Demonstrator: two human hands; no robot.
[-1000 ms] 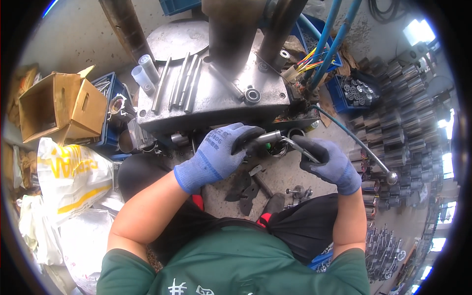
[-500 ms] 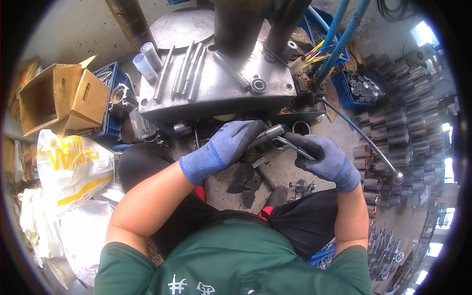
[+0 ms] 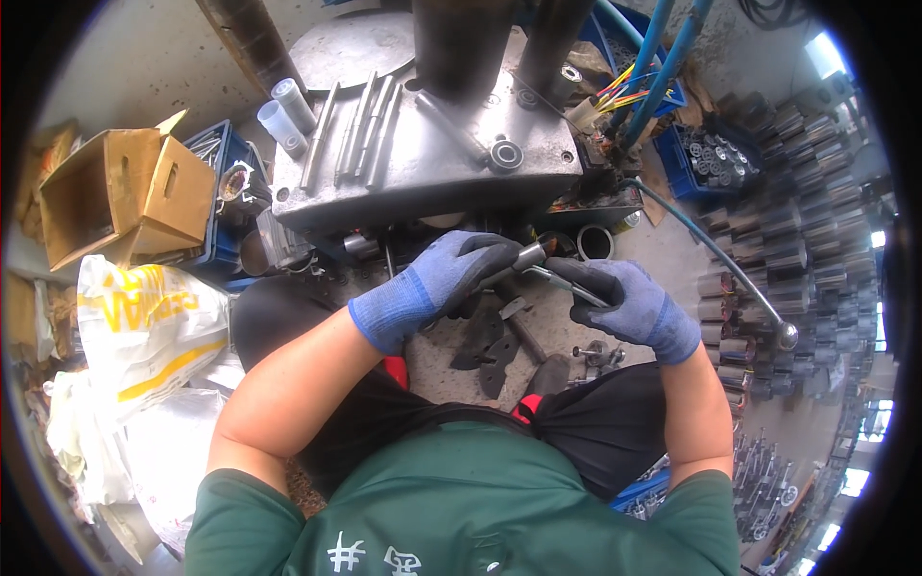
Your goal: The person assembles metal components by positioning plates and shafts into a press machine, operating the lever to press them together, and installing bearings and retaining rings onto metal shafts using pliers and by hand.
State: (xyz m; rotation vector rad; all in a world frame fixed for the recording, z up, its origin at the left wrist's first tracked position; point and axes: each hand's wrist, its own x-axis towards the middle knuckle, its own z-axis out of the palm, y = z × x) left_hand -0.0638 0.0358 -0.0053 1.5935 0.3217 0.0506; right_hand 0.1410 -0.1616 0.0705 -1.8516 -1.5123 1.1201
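My left hand [image 3: 437, 278], in a blue glove with dark-coated fingers, is closed round a shiny metal cylinder [image 3: 530, 255]. The cylinder's end points up and right, toward my other hand. Gloved the same way, my right hand [image 3: 639, 302] grips a slim silver hand tool [image 3: 574, 288]. The tool's tip lies at or close against the end of the cylinder; I cannot tell whether they touch. Its exact kind is unclear, as the fingers cover much of it. Below, between my feet, a hammer [image 3: 519, 331] lies by flat dark metal plates [image 3: 487, 355].
Ahead stands a heavy metal press bed [image 3: 423, 192] bearing several steel rods [image 3: 357, 134] and a ring bearing [image 3: 505, 156]. A blue lever with a ball end [image 3: 788, 335] juts out at right, before stacked metal cylinders [image 3: 797, 240]. Left are a cardboard box [image 3: 125, 192] and white sack [image 3: 149, 326].
The silver tool has shifted slightly left, its tip now nearer the cylinder's end. My right hand has moved a little up and left, and the cylinder has dropped slightly to the left.
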